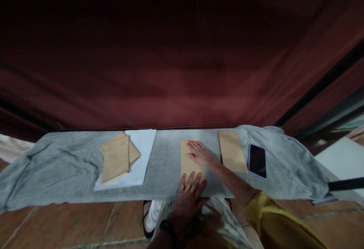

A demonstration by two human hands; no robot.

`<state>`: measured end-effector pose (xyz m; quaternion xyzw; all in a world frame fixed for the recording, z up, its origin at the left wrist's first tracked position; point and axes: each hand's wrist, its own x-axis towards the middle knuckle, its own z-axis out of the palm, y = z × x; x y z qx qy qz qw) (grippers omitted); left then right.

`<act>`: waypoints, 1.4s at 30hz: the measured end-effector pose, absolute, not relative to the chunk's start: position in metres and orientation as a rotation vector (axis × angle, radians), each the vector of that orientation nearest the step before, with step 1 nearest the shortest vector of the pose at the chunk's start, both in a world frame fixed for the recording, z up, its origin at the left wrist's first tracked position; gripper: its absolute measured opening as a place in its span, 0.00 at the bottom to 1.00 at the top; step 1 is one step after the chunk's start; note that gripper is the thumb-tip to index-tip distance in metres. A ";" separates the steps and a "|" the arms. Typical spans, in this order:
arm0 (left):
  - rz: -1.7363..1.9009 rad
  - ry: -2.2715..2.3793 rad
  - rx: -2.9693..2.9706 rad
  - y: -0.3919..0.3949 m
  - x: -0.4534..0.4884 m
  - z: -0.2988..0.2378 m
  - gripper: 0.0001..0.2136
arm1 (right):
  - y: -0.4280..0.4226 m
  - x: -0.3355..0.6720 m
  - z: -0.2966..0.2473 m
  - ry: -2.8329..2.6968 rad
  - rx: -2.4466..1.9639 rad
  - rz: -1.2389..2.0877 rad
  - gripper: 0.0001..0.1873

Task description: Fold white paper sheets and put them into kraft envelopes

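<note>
A brown paper envelope (186, 165) lies lengthwise in front of me on the grey cloth. My left hand (190, 194), with a dark watch at the wrist, rests flat on its near end, fingers spread. Across the far end lies my right hand (199, 153), palm down and fingers stretched out. Neither hand grips anything. To the right is a second brown envelope (233, 152), apart from both hands. On the left, several brown envelopes (116, 162) overlap in a loose pile on white paper sheets (145, 165).
A grey cloth (167, 158) covers the narrow table, wrinkled at both ends. At the right lies a phone (257, 161) with a dark screen. A dark red fabric wall (182, 108) rises along the back edge. Tiled floor (85, 222) shows below the front edge.
</note>
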<state>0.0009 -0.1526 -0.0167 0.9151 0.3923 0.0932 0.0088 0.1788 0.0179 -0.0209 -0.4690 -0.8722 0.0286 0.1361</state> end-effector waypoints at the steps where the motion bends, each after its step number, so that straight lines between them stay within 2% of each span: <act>1: 0.291 1.226 2.853 -0.152 0.001 -0.016 0.33 | 0.018 0.179 -0.021 -2.553 -1.312 0.089 0.31; 6: 0.273 1.251 2.858 -0.152 0.002 -0.017 0.33 | 0.032 0.173 -0.019 -2.497 -1.425 0.123 0.28; 9: 0.252 1.270 2.866 -0.153 0.003 -0.018 0.33 | 0.040 0.166 -0.018 -2.378 -1.607 0.135 0.29; 13: 0.243 1.266 2.877 -0.153 0.003 -0.018 0.33 | 0.034 0.164 -0.021 -2.368 -1.607 0.129 0.31; 31: 0.307 1.197 2.861 -0.149 0.000 -0.018 0.23 | -0.102 0.192 -0.026 -2.413 -1.436 0.115 0.31; 42: 0.340 1.242 2.788 -0.168 -0.011 -0.024 0.28 | -0.178 0.216 -0.011 -2.453 -1.241 0.147 0.35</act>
